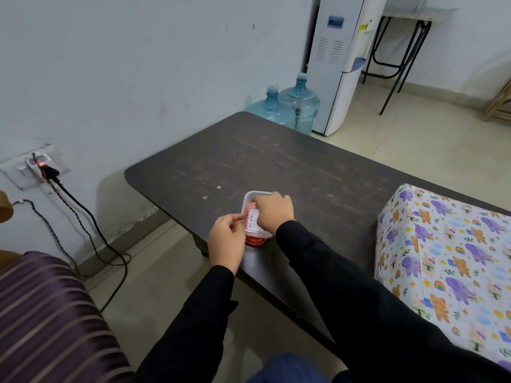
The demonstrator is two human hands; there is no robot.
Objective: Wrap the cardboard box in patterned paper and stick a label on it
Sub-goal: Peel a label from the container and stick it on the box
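The box wrapped in animal-patterned paper [448, 261] stands on the right side of the dark table [276, 161]. Near the table's front-left edge sits a small clear plastic container [253, 196] on a red lid [255, 241]. A white label with handwriting and a pink border [252, 218] lies in it. My right hand [273, 214] reaches into the container, its fingers curled onto the label. My left hand [225, 240] holds the container's near-left edge and pinches something red there.
Two small bits [211, 192] lie on the table beyond the container. A striped purple seat [47, 313] is at the lower left, with cables and a wall socket [41, 167] behind it. Water bottles [287, 106] and a dispenser [340, 64] stand past the table's far end.
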